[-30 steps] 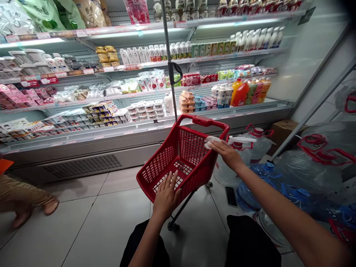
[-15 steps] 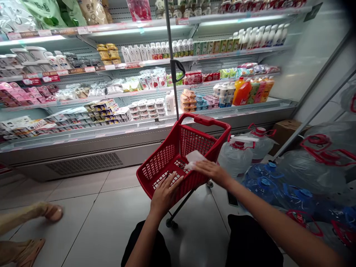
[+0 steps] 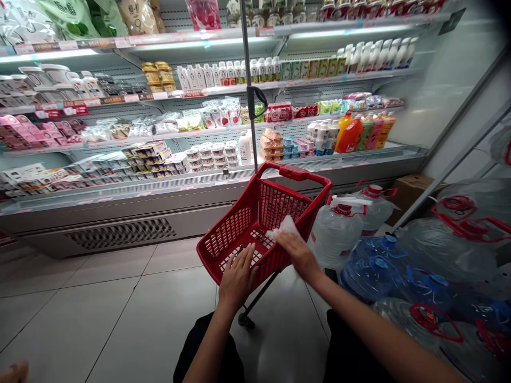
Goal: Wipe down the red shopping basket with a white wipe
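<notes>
A red shopping cart (image 3: 227, 234) with a lattice basket stands tilted in front of me. My left hand (image 3: 238, 274) lies on the near rim of the basket, its fingers stretched out over the opening and holding nothing. A white cloth (image 3: 288, 226) is in my right hand (image 3: 297, 252), over the right part of the basket near its side wall. The fingers press on the cloth and partly cover it. Through the lattice bottom of the basket, the floor shows.
A refrigerated display (image 3: 207, 194) with dairy products and bottles runs behind the cart. Large clear water jugs (image 3: 337, 234) and blue water jugs (image 3: 371, 276) stand to the right, near a cardboard box (image 3: 411, 191). Part of a person's foot (image 3: 15, 372) shows at the lower left.
My right hand has shifted slightly left and down with the cloth, which is now bunched upward. My left hand has barely moved. The person at the left has mostly left the view.
</notes>
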`<state>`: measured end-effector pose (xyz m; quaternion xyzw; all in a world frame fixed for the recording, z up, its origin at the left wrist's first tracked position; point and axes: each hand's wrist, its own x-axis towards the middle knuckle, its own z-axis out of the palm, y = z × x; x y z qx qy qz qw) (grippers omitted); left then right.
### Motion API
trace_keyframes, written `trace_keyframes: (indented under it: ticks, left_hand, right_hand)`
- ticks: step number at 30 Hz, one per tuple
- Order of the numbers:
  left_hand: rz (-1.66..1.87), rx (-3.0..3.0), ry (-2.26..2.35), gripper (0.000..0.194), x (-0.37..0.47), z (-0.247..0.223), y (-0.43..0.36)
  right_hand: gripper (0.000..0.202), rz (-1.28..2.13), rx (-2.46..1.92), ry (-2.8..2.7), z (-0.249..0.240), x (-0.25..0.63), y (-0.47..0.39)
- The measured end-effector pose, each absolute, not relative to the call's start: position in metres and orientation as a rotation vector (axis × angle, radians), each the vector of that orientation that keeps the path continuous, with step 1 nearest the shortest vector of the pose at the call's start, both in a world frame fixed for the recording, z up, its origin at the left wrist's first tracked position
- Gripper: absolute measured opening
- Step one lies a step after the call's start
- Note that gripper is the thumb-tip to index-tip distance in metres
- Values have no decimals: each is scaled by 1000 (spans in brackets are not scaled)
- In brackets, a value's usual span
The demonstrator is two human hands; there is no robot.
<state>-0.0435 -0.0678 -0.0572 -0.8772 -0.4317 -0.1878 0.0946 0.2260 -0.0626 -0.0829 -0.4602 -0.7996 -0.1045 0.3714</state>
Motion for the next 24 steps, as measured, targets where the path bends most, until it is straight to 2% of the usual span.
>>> trace_keyframes:
  ticks: [3,6,9,13,16,20,24]
  left_hand:
    - [-565,-2579,-1312,74,-44,-59,-68]
    - [-561,-2569,-1335,75,-48,-59,-68]
    - [-551,-2567,-1346,75,-53,-59,-68]
    - [-554,-2567,-1339,75,-55,-58,-68]
    - [-567,-2555,-1342,74,-50,-58,-68]
    - [-568,-2495,-1462,75,-40,-63,-70]
    - [-540,-2483,-1608,78,-30,-68,-73]
  right_hand:
    - [74,-179,-1028,-2166,-91,178,-86]
    - [73,-169,-895,-2308,-86,180,-87]
    - [77,-250,-882,-2379,-71,233,-65]
    - [80,-404,-1175,-2188,-48,322,-28]
    - [80,-439,-1314,-2057,-42,346,-18]
    - [79,-345,-1299,-1960,-58,295,-37]
    - [73,-231,-1099,-2174,-83,212,-77]
